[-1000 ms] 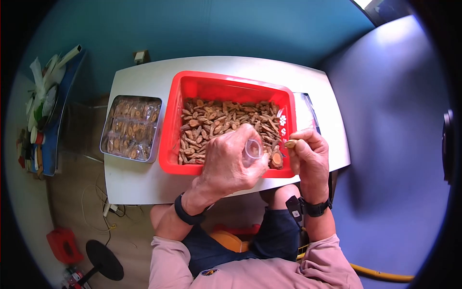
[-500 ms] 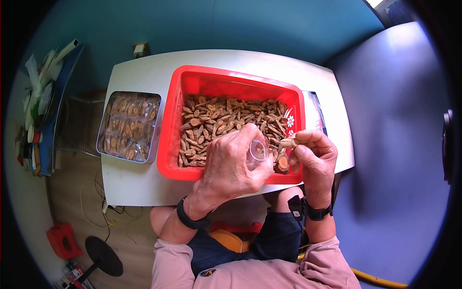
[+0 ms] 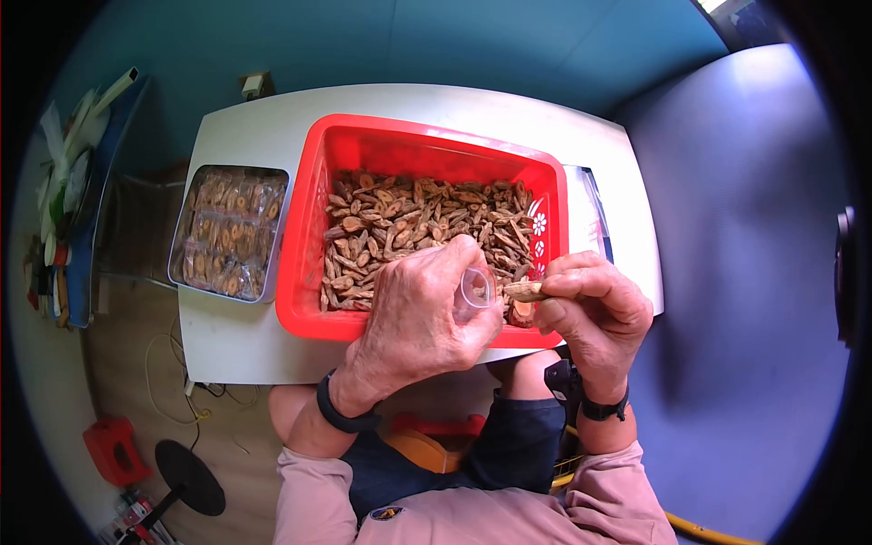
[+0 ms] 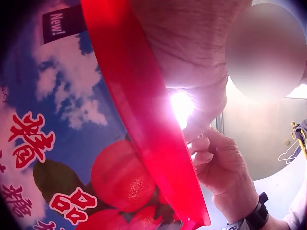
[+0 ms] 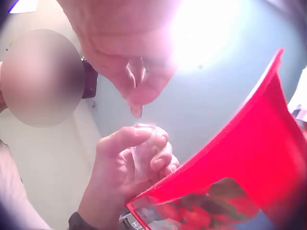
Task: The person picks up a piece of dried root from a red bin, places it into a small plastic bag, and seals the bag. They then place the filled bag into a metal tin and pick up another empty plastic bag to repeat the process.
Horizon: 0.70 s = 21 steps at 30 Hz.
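Observation:
In the head view my left hand [image 3: 425, 313] curls round a small clear plastic cup [image 3: 476, 287] over the near edge of the red basket [image 3: 302, 263]. My right hand [image 3: 595, 313] pinches a dried root slice [image 3: 525, 291] between thumb and fingers, just right of the cup's mouth. Brown root slices [image 3: 400, 218] cover the basket's bottom. The right wrist view shows the pinched slice [image 5: 136, 111] just above the clear cup [image 5: 144, 160]. Whether anything lies in the cup, I cannot tell.
A metal tin [image 3: 272, 272] with bagged slices stands left of the basket on the white table [image 3: 227, 350]. A flat dark-edged object [image 3: 599, 218] lies to the right. A blue-grey surface [image 3: 736, 272] stands beyond the table's right side.
The right hand has brought the slice leftward to the cup, and the slice now points at its mouth. The left hand keeps its hold on the cup. The head view has shifted slightly.

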Available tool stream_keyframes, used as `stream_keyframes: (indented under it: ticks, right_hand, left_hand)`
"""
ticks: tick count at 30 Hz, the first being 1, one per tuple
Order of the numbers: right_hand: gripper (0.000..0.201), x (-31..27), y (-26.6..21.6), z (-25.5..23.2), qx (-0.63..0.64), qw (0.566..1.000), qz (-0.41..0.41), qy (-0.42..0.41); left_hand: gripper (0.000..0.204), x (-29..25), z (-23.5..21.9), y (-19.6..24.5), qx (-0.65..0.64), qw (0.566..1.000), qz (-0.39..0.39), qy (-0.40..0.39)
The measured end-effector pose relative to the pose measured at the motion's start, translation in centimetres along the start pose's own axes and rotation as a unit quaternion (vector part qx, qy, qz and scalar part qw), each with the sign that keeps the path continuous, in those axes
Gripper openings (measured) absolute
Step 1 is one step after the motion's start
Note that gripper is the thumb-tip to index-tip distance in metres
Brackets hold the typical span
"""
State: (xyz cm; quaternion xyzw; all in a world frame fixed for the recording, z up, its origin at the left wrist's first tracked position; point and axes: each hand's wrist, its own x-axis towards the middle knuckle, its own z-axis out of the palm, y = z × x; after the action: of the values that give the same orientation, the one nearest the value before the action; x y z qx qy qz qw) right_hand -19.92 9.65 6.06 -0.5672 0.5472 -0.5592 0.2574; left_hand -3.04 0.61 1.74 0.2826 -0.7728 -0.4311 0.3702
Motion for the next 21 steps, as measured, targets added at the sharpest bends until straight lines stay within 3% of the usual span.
stream_keyframes:
  ticks: [6, 10, 21]
  right_hand:
    - [0.018, 1.1, -0.2, 0.4, -0.036, 0.998, -0.037, -0.045]
    - [0.018, 1.4, -0.5, 0.6, -0.058, 0.996, -0.01, -0.072]
    - [0.016, 2.2, -0.7, 1.5, -0.18, 0.969, -0.104, -0.132]
  left_hand:
    - [0.021, -0.1, 0.0, 0.0, -0.008, 1.0, -0.005, -0.003]
    - [0.022, -0.1, 0.0, 0.0, -0.003, 1.0, 0.016, -0.008]
    - [0.023, -0.4, 0.4, -0.2, 0.004, 0.999, 0.031, -0.017]
